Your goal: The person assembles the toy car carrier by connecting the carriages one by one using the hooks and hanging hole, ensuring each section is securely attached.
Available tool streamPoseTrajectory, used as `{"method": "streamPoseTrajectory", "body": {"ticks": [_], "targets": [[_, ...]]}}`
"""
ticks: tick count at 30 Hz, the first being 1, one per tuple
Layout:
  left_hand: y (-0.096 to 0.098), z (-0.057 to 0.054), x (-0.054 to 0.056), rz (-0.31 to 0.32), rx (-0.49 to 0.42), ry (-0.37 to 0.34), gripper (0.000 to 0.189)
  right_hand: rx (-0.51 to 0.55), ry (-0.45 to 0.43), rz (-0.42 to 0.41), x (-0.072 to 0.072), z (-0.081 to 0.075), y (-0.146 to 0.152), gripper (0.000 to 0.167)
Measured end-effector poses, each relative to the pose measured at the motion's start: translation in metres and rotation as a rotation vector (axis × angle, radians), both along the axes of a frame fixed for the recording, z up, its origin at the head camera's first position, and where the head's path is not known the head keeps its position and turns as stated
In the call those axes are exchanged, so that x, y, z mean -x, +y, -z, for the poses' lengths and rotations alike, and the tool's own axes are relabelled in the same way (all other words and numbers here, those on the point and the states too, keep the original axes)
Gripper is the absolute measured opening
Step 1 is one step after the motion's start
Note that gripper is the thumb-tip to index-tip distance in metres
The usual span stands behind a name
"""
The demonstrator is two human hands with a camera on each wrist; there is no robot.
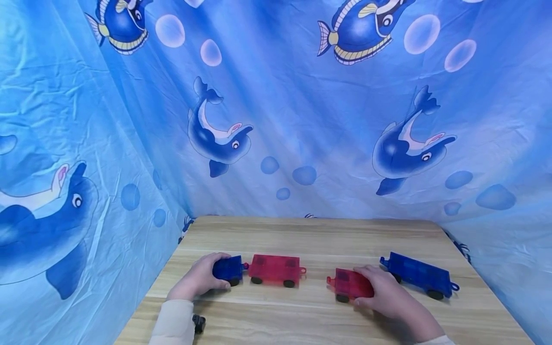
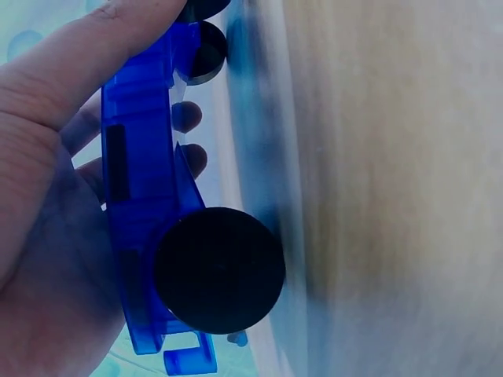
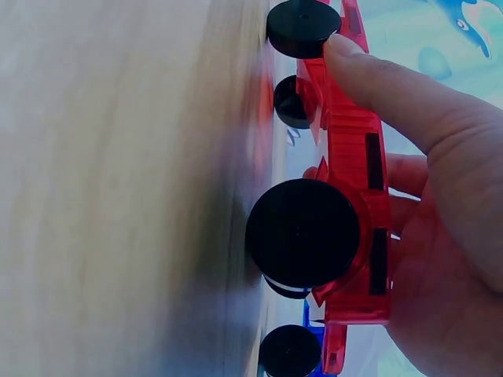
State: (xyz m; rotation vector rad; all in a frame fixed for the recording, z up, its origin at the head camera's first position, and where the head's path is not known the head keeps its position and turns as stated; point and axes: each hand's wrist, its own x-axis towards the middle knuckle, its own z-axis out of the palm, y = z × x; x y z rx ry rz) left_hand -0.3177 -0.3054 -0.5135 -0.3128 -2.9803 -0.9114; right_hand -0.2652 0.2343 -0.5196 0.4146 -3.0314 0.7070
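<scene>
At the left of the table, my left hand (image 1: 206, 275) grips a blue see-through toy train car (image 1: 230, 268) with black wheels. Its front end meets the red hook of a matching red car (image 1: 275, 269); whether the two are linked I cannot tell. My right hand (image 1: 381, 290) holds another red car (image 1: 348, 283), its hook pointing left, a gap away from the first red car's loop. In the left wrist view, thumb and fingers span the blue car body (image 2: 140, 188). The right wrist view has the thumb along the side of the red car body (image 3: 354, 149).
A second blue car (image 1: 418, 275) stands at an angle to the right, just beyond my right hand. The wooden table (image 1: 310, 235) is bordered by blue cloth (image 1: 284, 124) printed with dolphins and fish at the back and sides.
</scene>
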Motion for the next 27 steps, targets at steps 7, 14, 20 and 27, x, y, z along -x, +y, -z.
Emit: {"method": "streamPoseTrajectory", "body": {"ticks": [7, 14, 20, 27], "targets": [[0.002, -0.002, -0.002, 0.014, 0.028, 0.020, 0.084, -0.003, -0.012, 0.010, 0.001, 0.001, -0.001, 0.089], [0.005, -0.002, -0.001, 0.028, 0.077, 0.054, 0.092, -0.001, -0.024, 0.018, 0.001, 0.000, -0.002, 0.090], [0.009, -0.008, 0.000, 0.056, 0.044, 0.108, 0.091, -0.004, -0.017, 0.012, 0.002, -0.001, -0.003, 0.088], [0.024, -0.024, 0.001, 0.068, -0.058, 0.173, 0.066, -0.014, -0.031, 0.017, 0.006, -0.002, -0.004, 0.090]]}}
